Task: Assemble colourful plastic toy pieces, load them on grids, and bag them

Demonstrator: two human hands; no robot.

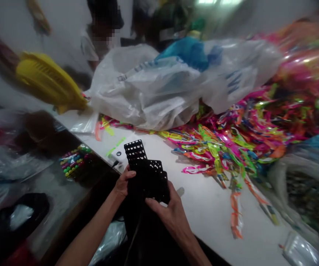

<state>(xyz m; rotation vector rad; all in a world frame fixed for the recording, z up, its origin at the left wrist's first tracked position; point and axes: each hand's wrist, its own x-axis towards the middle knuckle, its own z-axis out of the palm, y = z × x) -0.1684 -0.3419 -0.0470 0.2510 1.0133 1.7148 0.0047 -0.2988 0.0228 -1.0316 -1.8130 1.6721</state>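
Left hand and right hand: fingers pinching black perforated trays, near table edge. Plastic packets piled right, white sack far.

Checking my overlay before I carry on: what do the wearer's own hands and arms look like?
The left hand and right hand are bare, without gloves. The left forearm and right forearm are uncovered too: no sleeve, watch or bracelet shows. I can't make out any rings.
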